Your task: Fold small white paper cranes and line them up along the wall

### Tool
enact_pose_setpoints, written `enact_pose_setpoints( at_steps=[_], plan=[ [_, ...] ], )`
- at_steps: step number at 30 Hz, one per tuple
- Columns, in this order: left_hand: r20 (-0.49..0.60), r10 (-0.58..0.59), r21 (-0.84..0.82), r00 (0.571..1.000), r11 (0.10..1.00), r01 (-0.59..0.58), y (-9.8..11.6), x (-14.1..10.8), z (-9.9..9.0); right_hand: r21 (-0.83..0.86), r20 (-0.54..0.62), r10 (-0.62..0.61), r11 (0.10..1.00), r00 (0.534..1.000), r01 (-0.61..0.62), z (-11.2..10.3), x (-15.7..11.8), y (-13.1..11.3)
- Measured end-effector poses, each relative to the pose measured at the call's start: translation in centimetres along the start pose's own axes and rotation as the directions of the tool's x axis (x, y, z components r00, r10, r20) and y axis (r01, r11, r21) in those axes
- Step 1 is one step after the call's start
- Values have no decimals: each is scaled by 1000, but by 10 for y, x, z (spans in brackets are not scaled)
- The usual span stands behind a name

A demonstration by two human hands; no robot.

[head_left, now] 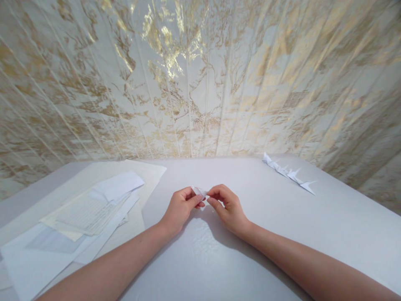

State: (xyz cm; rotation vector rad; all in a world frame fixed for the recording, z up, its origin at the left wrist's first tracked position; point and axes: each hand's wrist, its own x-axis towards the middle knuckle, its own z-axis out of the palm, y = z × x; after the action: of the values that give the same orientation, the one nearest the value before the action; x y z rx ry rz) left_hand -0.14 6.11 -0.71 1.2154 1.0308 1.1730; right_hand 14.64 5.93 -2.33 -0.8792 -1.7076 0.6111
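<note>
A small folded white paper (199,192) is held up over the middle of the table. My left hand (181,207) grips it between thumb and fingers from the left. My right hand (227,207) pinches its right tip between thumb and forefinger. Parts of the paper are covered by my left fingers, so its full shape does not show.
Loose sheets of white and cream paper (120,186) overlap on the left side of the white table (200,259). Several folded paper cranes (293,175) stand in a row at the back right. A gold-patterned curtain (200,83) hangs behind the table's far edge.
</note>
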Motion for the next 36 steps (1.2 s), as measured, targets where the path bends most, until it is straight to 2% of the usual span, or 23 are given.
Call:
enact_pose_setpoints(
  at_steps=[3, 6, 9, 12, 17, 20, 23, 25, 27, 30, 33, 36],
  plan=[
    [21, -43, 0, 999, 999, 43, 3, -1, 0, 74, -30, 134, 989, 991, -131, 1, 0, 3],
    [64, -57, -10, 996, 998, 58, 4, -1, 0, 194, 59, 260, 944, 964, -267, 3, 1, 4],
    [119, -59, -69, 991, 995, 67, 1, -1, -1, 349, 128, 367, 853, 922, -388, 3, 2, 3],
    [158, -70, -131, 985, 987, 91, -1, 0, -2, 459, 139, 430, 770, 892, -443, 3, 4, 0],
    [187, -60, -177, 981, 980, 94, -2, -1, -2, 542, 200, 487, 668, 850, -511, 2, 6, -3],
    [184, -73, -213, 980, 971, 112, -2, 0, -3, 557, 234, 487, 642, 841, -527, 2, 6, -4],
    [187, -81, -223, 979, 967, 122, -3, 0, -3, 551, 239, 473, 653, 848, -519, 3, 5, -4],
    [194, -79, -222, 978, 967, 122, -3, 0, -2, 545, 195, 462, 682, 865, -487, 4, 5, -3],
    [183, -88, -220, 979, 967, 128, -3, 0, -2, 507, 117, 437, 746, 892, -432, 5, 4, -1],
    [146, -101, -195, 984, 972, 128, -3, -1, -1, 347, 28, 363, 870, 931, -350, 5, 4, 2],
    [121, -76, -165, 990, 982, 96, -3, -1, -1, 203, 16, 275, 940, 961, -273, 3, 3, 3],
    [99, -50, -155, 994, 986, 65, -1, -2, -1, 144, 66, 202, 967, 977, -209, 2, 2, 1]
  ],
)
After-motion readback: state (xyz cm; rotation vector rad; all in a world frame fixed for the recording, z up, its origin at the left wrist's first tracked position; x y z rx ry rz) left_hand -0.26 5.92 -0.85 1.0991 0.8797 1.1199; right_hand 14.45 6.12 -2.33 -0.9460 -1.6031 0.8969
